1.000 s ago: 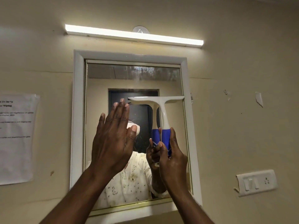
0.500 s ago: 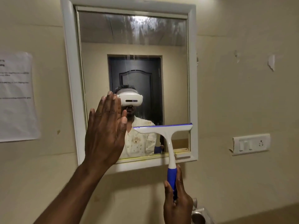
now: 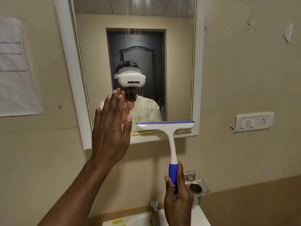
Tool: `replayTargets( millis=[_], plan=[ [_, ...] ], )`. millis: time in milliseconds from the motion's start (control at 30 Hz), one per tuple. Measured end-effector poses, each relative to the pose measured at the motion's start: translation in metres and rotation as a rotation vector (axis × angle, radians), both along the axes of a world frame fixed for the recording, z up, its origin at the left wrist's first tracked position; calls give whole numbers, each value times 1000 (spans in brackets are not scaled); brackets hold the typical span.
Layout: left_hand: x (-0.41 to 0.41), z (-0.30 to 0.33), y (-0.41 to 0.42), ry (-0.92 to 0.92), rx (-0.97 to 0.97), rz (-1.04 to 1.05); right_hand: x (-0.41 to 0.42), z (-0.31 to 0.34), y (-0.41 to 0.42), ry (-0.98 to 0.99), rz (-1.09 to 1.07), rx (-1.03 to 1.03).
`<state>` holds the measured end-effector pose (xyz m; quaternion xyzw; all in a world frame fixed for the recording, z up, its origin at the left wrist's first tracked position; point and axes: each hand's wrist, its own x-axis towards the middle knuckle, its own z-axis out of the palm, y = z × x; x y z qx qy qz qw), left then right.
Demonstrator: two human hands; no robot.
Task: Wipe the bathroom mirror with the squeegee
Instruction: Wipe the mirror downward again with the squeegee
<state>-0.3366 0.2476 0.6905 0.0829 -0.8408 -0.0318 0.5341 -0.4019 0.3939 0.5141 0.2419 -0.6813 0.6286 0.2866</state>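
A person's right hand (image 3: pixel 177 191) grips the blue handle of a white squeegee (image 3: pixel 169 134), its fingers curled round the grip, with the blade level across the bottom right edge of the bathroom mirror (image 3: pixel 177 66), just above the lower white frame (image 3: pixel 68 62). The left hand (image 3: pixel 110 126) is raised flat before the mirror's lower left corner, fingers straight and together, holding nothing. Water streaks run down the glass. A paper notice (image 3: pixel 14 67) hangs on the wall at left, a switch plate (image 3: pixel 254 122) at right, and a metal holder (image 3: pixel 197 187) sits below, above a white sink (image 3: pixel 138 219).
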Motion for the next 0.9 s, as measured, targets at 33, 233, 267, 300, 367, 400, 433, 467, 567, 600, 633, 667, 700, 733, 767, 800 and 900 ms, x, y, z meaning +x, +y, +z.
replayTargets(
  millis=[33,233,267,300,367,400,433,467,567,600,633,667,700,733,767,800,900],
  plan=[
    [0,-3,1,-3,5,0,1,-4,2,-10,-3,18],
    [4,-13,7,-17,19,2,2,-11,13,-35,1,108],
    [5,-13,8,-18,19,4,3,-11,14,-27,-1,105],
    [6,-12,8,-15,18,6,4,-11,15,-24,-4,102],
    [8,-9,7,2,5,7,8,-10,16,-9,-2,81],
    [9,-7,6,16,-3,8,10,-7,15,16,-7,65],
    [9,-3,4,35,-13,11,11,1,13,55,-9,44],
    [10,2,1,52,-25,17,11,12,9,90,-5,28],
    [11,26,-7,80,-65,62,5,65,-8,219,18,-1],
    [12,36,-10,83,-78,81,3,87,-16,264,35,-6],
    [13,46,-13,89,-95,99,0,111,-23,297,65,-14],
    [14,55,-15,100,-109,111,-3,134,-31,325,92,-23],
    [15,65,-17,120,-125,118,-7,158,-38,355,101,-35],
    [15,74,-18,138,-139,121,-10,180,-46,377,92,-39],
    [16,83,-19,151,-153,124,-12,203,-54,387,85,-43],
    [16,93,-20,158,-170,130,-14,225,-62,388,97,-54],
    [16,123,-26,155,-225,168,-19,282,-80,422,139,-114]
  ],
)
